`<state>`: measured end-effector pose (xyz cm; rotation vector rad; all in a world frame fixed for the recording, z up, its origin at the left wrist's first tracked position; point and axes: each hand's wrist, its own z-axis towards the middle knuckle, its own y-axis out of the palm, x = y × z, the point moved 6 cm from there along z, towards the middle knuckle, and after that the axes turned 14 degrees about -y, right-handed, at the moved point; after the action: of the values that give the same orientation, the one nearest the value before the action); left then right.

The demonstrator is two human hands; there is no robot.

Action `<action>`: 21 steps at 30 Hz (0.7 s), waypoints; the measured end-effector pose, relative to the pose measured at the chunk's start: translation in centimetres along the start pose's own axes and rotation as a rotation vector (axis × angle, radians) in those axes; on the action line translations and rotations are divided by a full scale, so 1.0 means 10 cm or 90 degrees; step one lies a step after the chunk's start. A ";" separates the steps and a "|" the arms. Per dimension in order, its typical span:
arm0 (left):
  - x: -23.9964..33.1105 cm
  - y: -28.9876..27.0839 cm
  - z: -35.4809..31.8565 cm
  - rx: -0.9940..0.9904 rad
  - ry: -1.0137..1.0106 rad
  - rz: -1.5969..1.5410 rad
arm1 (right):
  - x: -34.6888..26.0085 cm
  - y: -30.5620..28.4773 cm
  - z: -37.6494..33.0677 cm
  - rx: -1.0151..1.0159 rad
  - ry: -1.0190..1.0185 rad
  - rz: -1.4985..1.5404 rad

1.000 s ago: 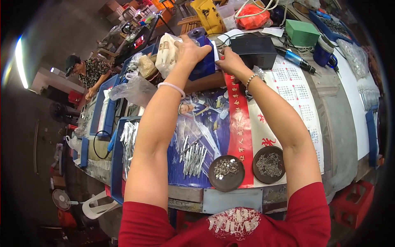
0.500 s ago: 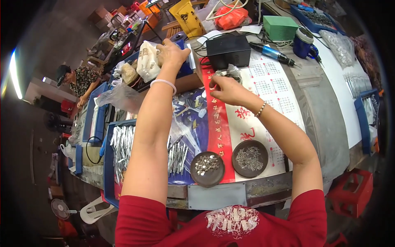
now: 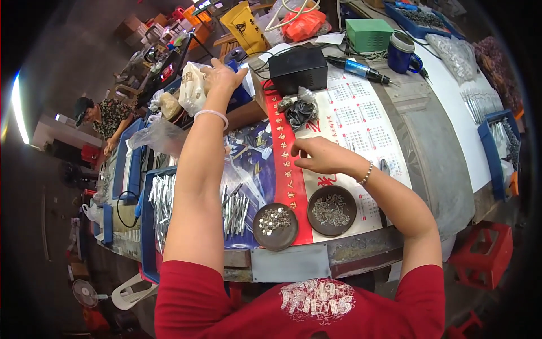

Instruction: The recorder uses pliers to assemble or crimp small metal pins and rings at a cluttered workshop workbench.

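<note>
My left hand point(image 3: 221, 80) is stretched to the far left over an open cardboard box point(image 3: 248, 111), its thumb spread from the fingers. It is right beside a white plastic bag point(image 3: 193, 89), and I cannot tell if they touch. My right hand point(image 3: 322, 155) hovers over the calendar sheet point(image 3: 370, 118), fingers loosely bent and apart, with nothing visible in them. Beyond it lies a crumpled black plastic bag point(image 3: 301, 113). Nearer me are two round brown dishes: one point(image 3: 275, 240) with small shiny discs, the other point(image 3: 332, 227) with small metal pieces.
Silvery strips point(image 3: 162, 198) fill a blue tray point(image 3: 148, 226) at left; more strips point(image 3: 235, 213) lie beside my left forearm. A black box point(image 3: 298, 69), a blue pen-shaped power tool point(image 3: 358, 69), a green box point(image 3: 368, 35) and a blue mug point(image 3: 401, 55) stand at the back.
My right hand has drawn back from the black plastic bag toward me, to above the dishes. My left hand stays by the white bag. The whole view has shifted slightly.
</note>
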<state>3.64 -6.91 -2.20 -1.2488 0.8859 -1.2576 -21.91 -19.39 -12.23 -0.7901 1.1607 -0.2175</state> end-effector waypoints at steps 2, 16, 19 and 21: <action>-0.04 -0.11 -0.08 0.054 0.049 -0.029 | -0.06 -0.05 -0.20 0.010 -0.006 -0.006; -2.22 -0.23 -3.16 -0.325 0.174 -0.567 | -0.32 0.11 -2.46 0.296 0.256 -0.351; -2.45 -0.08 -3.57 -0.375 0.114 -0.622 | -0.42 0.25 -2.45 0.379 0.280 -0.463; -2.50 -0.10 -3.69 -0.354 0.098 -0.659 | -0.27 0.31 -2.47 0.375 0.295 -0.477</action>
<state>-36.26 10.93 -11.08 -2.2339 0.7156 -1.9977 -45.52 -26.65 -16.49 -0.6208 1.0876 -1.3592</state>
